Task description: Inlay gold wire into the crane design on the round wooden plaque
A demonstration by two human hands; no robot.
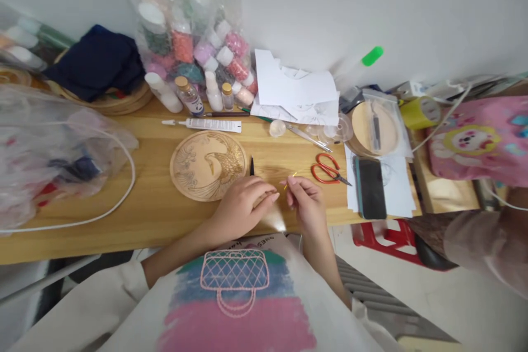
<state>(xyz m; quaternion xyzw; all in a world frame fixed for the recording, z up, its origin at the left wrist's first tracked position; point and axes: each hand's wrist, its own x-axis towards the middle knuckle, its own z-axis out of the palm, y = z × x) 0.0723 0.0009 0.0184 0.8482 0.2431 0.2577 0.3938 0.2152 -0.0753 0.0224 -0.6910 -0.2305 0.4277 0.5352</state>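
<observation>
A thin yellow strip is held by the right hand. The left hand is placed near a round board; red-handled scissors are seen on the table.

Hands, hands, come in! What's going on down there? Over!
Right hand pinching yellow strip. Left hand alongside, contents unclear. Bird-patterned disc flat on table. Orange-handled scissors beside right hand, not touching.
</observation>
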